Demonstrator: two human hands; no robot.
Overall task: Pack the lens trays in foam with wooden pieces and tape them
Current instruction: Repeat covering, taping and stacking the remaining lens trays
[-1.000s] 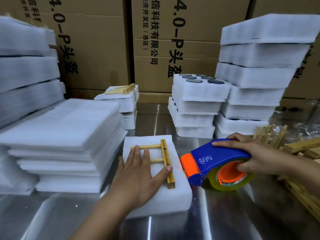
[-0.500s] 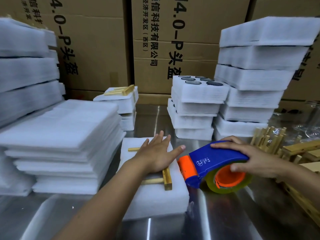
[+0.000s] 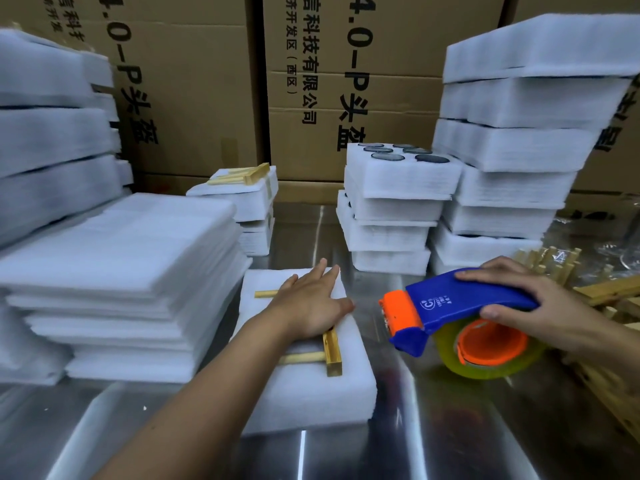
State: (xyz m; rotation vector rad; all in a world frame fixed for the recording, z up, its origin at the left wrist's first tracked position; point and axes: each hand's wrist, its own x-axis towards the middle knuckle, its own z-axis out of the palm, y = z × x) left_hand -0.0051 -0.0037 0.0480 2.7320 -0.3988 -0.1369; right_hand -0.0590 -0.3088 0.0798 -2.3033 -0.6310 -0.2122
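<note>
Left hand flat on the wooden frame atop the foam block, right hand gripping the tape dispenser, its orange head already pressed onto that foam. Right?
Not quite. The head view shows the tape dispenser apart from the foam block, with bare table between its orange head and the foam. The left hand lies flat on the wooden frame, and the right hand grips the dispenser.

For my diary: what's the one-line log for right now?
left hand: flat on wooden frame atop foam pack | right hand: grips tape dispenser | taping: not yet begun

Cardboard boxes (image 3: 207,98) — black print: "4.0-P头盔", "科技有限公司", "(西区)".
</note>
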